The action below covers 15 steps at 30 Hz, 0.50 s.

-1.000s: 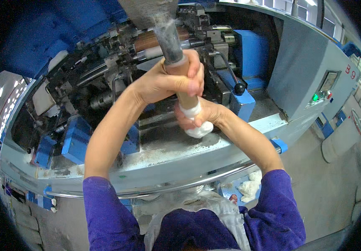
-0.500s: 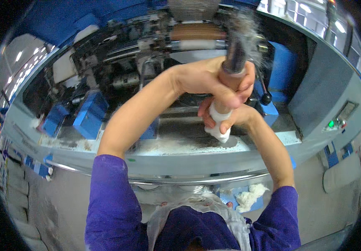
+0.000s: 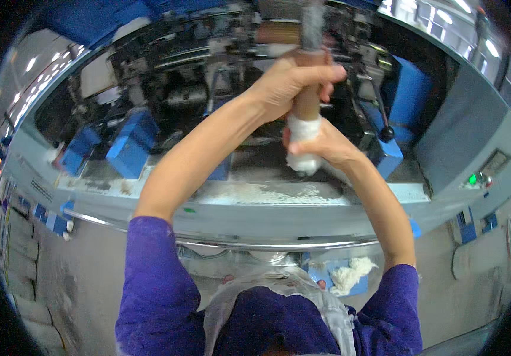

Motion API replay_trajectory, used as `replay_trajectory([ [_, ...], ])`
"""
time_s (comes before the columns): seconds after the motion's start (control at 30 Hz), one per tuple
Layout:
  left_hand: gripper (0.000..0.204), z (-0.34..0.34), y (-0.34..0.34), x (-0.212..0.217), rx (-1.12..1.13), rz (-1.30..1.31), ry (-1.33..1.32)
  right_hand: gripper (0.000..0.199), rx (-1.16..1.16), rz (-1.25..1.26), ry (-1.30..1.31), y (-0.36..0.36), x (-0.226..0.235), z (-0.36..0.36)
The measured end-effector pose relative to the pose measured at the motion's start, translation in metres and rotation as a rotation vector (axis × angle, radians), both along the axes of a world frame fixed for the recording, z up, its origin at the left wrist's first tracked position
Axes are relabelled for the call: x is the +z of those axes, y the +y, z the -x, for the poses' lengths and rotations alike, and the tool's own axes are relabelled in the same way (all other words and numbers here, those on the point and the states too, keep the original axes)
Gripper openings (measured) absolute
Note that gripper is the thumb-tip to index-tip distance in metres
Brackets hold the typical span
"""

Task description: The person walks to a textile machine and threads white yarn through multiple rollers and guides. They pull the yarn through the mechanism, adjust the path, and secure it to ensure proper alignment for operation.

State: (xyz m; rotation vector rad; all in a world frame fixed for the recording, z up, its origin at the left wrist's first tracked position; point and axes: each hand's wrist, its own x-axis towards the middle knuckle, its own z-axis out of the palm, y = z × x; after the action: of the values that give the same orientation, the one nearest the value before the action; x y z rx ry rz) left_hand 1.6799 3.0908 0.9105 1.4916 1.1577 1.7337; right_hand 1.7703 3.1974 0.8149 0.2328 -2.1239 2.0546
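Both my hands hold a long-handled brush (image 3: 307, 108), which points away from me over the machine. My left hand (image 3: 288, 83) is wrapped round its brown handle just below the grey upper part, thumb lying across to the right. Lower down, my right hand (image 3: 323, 142) is closed round the white wrapping at the near end of the handle. The grey part is blurred by motion and runs out past the top edge, so the brush's tip is hidden. Beneath it lies the open bay of a machine (image 3: 255, 193) with rollers and dark metal parts.
A lever with a black knob (image 3: 387, 133) stands right of my hands. Blue blocks (image 3: 130, 148) sit at the bay's left. A metal rail (image 3: 279, 245) crosses the machine's front. Below it, white cloth (image 3: 350, 274) lies on something blue. A green light (image 3: 472, 178) glows on the right panel.
Both hands and the brush have moved up and left, away from me. The brush stands more upright in the picture, and its frayed bristles, visible before, are out of view.
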Motion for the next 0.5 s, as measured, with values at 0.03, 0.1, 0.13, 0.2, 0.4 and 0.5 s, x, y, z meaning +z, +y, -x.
replay_trajectory([
  [0.03,0.018,-0.007,0.003,-0.004,0.228,-0.031,-0.031,0.055,-0.145,-0.034,0.077,-0.003,-0.004,-0.001],
  [0.1,0.018,-0.011,0.005,-0.004,0.285,-0.08,-0.148,0.046,-0.281,-0.134,0.225,-0.01,-0.013,0.001],
  [0.13,0.017,-0.01,0.005,-0.003,0.176,-0.081,-0.169,0.04,-0.173,-0.059,0.122,-0.01,-0.017,0.001],
  [0.2,0.019,0.001,-0.001,0.003,-0.305,-0.056,-0.166,0.042,0.201,0.19,-0.019,-0.008,-0.019,0.002],
  [0.4,0.027,0.024,-0.011,0.001,-0.088,0.056,-0.077,0.056,0.278,0.105,-0.052,0.004,0.013,0.007],
  [0.5,0.029,0.021,-0.013,0.0,0.083,0.026,0.077,0.047,-0.095,-0.117,0.187,-0.001,0.023,0.013],
])
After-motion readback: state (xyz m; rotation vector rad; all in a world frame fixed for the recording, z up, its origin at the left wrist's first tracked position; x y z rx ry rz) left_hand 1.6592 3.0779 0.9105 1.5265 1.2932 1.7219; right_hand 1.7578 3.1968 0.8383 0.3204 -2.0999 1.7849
